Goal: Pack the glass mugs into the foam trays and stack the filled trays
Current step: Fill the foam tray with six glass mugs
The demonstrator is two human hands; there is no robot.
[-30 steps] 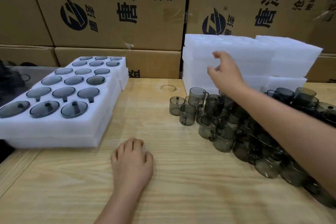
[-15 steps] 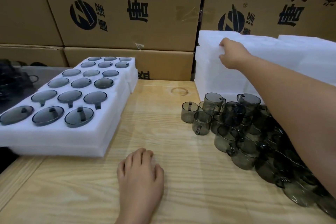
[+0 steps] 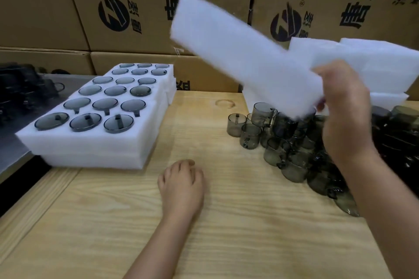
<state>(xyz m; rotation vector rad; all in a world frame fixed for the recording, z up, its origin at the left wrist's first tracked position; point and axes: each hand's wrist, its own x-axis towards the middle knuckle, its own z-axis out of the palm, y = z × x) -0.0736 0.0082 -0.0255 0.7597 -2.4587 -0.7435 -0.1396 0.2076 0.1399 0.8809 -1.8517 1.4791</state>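
Item one, nearest us: left hand (image 3: 181, 184), palm down on the table (image 3: 226, 244), fingers loosely curled and holding nothing.

Item two: right hand (image 3: 347, 115), raised over the table's right side. Its fingers and thumb grip one end of a tray (image 3: 238, 52). We note the tray is held in the air, tilted, with its far end up and to the left, and blurred.

Item three: mugs (image 3: 283, 142), smoky glass, loose and crowded together on the table's right side, below the tray and the right hand. Most stand upright.

Item four: filled trays (image 3: 95, 142), stacked at the table's left edge. We see mugs seated three across in the top layer. A second filled stack sits just behind.

Item five: foam stack (image 3: 374, 61), white, at the table's far right, behind the mugs.

Item six: cartons (image 3: 147, 7), brown with black print, forming the back wall.
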